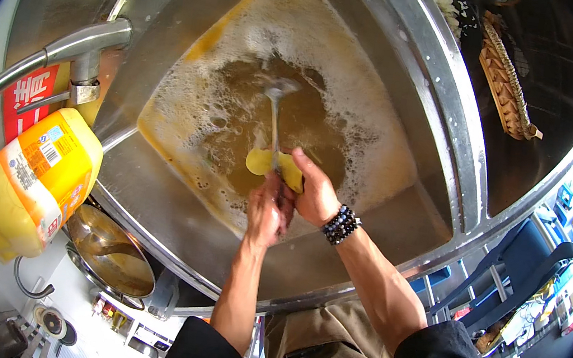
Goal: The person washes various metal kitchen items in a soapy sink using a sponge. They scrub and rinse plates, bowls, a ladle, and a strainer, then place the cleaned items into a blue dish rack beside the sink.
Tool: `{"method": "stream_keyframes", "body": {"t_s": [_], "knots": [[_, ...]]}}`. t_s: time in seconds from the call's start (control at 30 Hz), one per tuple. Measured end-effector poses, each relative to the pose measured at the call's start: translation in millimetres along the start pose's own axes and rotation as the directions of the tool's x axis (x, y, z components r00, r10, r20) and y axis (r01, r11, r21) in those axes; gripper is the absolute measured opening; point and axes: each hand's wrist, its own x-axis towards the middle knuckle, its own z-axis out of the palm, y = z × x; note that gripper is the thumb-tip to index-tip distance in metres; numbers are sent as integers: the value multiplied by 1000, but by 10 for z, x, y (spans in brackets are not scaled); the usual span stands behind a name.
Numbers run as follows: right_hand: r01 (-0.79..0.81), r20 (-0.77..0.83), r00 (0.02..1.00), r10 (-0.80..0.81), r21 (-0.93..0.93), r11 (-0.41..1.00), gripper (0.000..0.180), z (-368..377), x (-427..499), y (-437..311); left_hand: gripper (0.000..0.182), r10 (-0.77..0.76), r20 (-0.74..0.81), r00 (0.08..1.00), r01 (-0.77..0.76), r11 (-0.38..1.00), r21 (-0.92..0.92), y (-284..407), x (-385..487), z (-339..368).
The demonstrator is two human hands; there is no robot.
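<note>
Over a stainless steel sink basin (367, 227) of cloudy brown, foamy water (299, 121), both my hands meet around a long-handled metal utensil (274, 120). Its far end, blurred at the water's surface, could be a ladle or spoon. My left hand (267, 212) grips the near part of the handle. My right hand (318, 188), with dark beaded bracelets at the wrist, presses a yellow sponge (261, 162) against the handle just ahead of the left fingers. The sponge folds around both sides of the handle, and its underside is hidden.
A metal tap (87, 44) stands at the basin's left rim. Near it is a large yellow detergent jug (49, 164). Metal bowls (114, 251) sit at lower left. The dark right-hand basin (542, 174) holds a woven-looking brown object (509, 78) and white scraps (447, 10). Blue chairs (507, 273) stand beyond.
</note>
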Motion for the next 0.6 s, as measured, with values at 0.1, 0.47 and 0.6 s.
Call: {"method": "stream_keyframes", "body": {"t_s": [0.1,0.47,0.6], "knots": [[70,62,996,-66,-80,994,42,159,-76,-115,51,93,20,995,-95,977,190,-261,-162,39],[-58,-192,972,132,349,935,17,443,-273,-388,49,380,49,924,-346,772,533,-780,-758,-436],[-87,-242,960,143,226,970,22,346,-323,-412,53,475,78,876,-413,657,631,-696,-847,-653]]}}
